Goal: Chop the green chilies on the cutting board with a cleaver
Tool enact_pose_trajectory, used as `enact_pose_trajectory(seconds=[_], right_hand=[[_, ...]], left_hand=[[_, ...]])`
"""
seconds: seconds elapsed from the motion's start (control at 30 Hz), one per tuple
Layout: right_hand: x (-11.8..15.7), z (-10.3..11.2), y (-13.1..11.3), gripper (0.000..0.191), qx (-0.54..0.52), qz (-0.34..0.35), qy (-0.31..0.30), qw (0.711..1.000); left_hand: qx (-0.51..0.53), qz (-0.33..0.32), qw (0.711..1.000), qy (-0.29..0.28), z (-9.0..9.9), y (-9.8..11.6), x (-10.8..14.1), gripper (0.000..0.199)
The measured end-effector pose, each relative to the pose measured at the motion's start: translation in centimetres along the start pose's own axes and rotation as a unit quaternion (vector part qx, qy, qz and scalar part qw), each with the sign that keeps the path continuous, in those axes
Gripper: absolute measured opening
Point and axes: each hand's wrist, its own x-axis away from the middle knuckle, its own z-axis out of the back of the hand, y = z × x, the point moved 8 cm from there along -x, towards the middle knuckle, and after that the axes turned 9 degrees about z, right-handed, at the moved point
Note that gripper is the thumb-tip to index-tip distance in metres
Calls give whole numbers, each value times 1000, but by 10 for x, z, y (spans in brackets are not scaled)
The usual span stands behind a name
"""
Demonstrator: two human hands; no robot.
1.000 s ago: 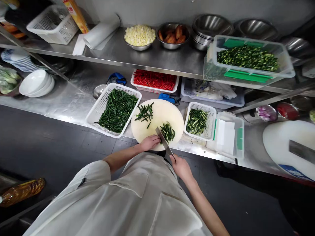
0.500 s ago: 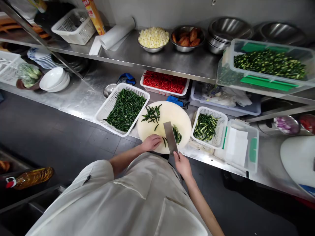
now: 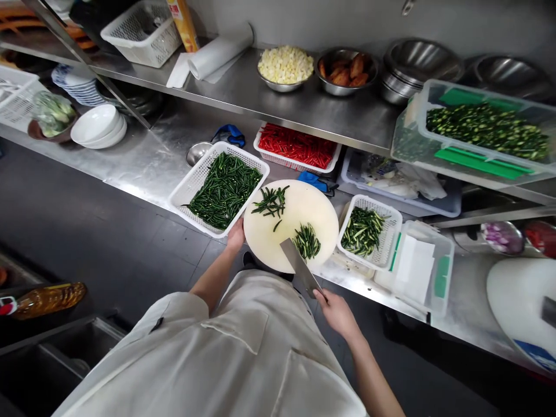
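Observation:
My right hand (image 3: 336, 310) is closed round the handle of a cleaver (image 3: 300, 267), whose blade lies low over the near part of a round white cutting board (image 3: 289, 231). Sliced green chilies (image 3: 307, 241) are heaped just right of the blade. Farther back on the board is a small bunch of whole green chilies (image 3: 270, 201), with a single piece beside it. My left hand (image 3: 236, 236) is at the board's left edge, close to the corner of a white basket (image 3: 181, 202) full of green chilies (image 3: 223, 188). Its fingers are too indistinct to read.
Right of the board stands a smaller basket (image 3: 393, 231) of cut green chilies, beside a clear lidded box (image 3: 442, 272). A basket of red chilies (image 3: 297, 145) sits behind, under a steel shelf (image 3: 243, 95) bearing bowls. Blue gloves (image 3: 313, 180) lie behind the board.
My left hand has moved left, from the board's near edge to its left side. The cleaver has swung and drawn back toward me, and the pieces by the blade now lie in the sliced heap.

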Motion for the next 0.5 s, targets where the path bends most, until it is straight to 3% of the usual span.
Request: enact_pose_trajectory(seconds=[0.07,0.17,0.27,0.37,0.43,0.5], right_hand=[[-3,11,3,52,20,-12,14,1000],[-4,18,4,49,50,-41,40,997],[-2,5,-2,47,57,-62,38,996],[-1,-12,-12,45,39,-67,21,997],[-2,-16,-17,44,23,-67,22,997],[-5,-12,-22,44,20,-65,27,997]], left_hand=[[-31,22,999,11,2,-10,8,27],[-41,40,998,34,19,-31,41,26],[-30,-13,998,55,43,-35,84,26],[-22,-119,991,55,51,-9,118,27],[-23,-203,979,6,31,26,129,25],[-24,-296,952,-77,-6,70,133,26]])
